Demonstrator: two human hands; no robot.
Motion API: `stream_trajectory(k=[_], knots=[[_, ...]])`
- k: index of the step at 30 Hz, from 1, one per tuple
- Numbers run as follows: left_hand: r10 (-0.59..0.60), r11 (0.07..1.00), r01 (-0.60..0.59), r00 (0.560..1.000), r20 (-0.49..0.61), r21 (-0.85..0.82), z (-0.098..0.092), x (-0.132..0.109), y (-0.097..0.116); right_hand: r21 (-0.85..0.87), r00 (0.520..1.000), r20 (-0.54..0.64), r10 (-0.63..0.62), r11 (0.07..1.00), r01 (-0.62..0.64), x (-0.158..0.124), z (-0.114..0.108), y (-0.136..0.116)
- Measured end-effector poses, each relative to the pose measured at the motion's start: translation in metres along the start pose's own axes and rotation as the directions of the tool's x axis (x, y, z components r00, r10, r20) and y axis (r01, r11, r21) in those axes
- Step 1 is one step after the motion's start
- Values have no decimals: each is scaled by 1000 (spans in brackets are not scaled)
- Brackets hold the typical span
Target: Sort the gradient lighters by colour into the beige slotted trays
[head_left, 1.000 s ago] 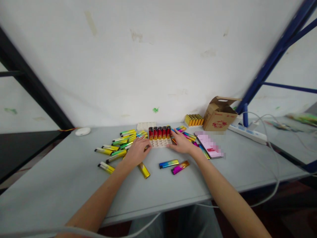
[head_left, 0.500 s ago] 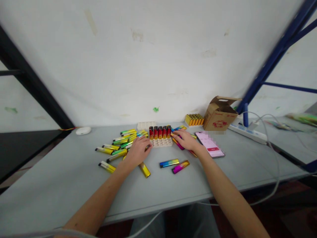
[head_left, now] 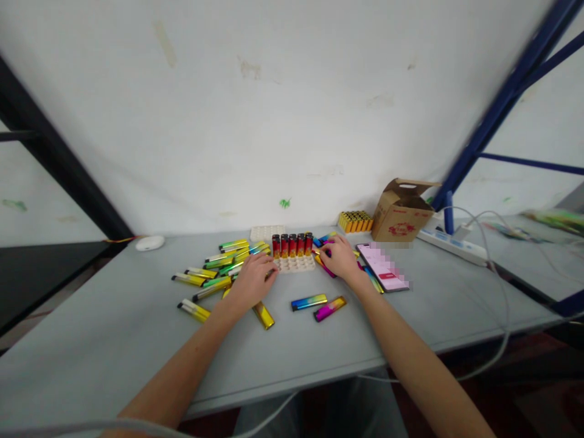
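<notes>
My left hand [head_left: 250,281] rests at the left edge of a cream silicone tray [head_left: 296,264], its fingertips beside a small gold lighter end [head_left: 270,274]. Several red-and-black lighters [head_left: 292,246] stand upright in the tray's back row. My right hand [head_left: 340,258] lies curled over a magenta lighter [head_left: 326,268] just right of the tray. Loose yellow-green lighters [head_left: 219,266] are scattered to the left. In front lie a gold lighter [head_left: 263,315], a blue-yellow lighter [head_left: 309,302] and a magenta-gold lighter [head_left: 330,308].
The grey table [head_left: 114,310] holds a phone [head_left: 382,266], a cardboard box [head_left: 401,219], a block of yellow lighters [head_left: 354,222], a second cream tray [head_left: 267,232], a power strip [head_left: 451,247] and a white case [head_left: 149,243]. A blue frame [head_left: 497,128] rises at the right.
My right hand has shifted slightly right from the tray's edge onto the loose lighters, and the magenta lighter now shows beneath it. My left hand has barely moved.
</notes>
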State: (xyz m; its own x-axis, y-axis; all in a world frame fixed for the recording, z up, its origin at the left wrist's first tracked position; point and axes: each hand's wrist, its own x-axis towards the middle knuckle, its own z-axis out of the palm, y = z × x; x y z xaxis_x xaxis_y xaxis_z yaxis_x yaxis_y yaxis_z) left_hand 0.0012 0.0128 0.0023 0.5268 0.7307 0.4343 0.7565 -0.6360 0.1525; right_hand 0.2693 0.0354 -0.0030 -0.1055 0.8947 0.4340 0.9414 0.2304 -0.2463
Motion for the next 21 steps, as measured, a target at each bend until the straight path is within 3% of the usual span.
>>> stream_trajectory(k=[4,9,21], knots=[[-3,1000,3,1000,-8,6,0,-1,2,20,1000,-9,5,1000,-5,0,-2,0],[-1,1000,1,1000,-1,-10,-6,-1,4,145,996,9,-85,986,83,2,-10,5],[-160,987,161,986,-44,3,-22,1,-15,270,977,54,-206,945,184,1,-20,9]])
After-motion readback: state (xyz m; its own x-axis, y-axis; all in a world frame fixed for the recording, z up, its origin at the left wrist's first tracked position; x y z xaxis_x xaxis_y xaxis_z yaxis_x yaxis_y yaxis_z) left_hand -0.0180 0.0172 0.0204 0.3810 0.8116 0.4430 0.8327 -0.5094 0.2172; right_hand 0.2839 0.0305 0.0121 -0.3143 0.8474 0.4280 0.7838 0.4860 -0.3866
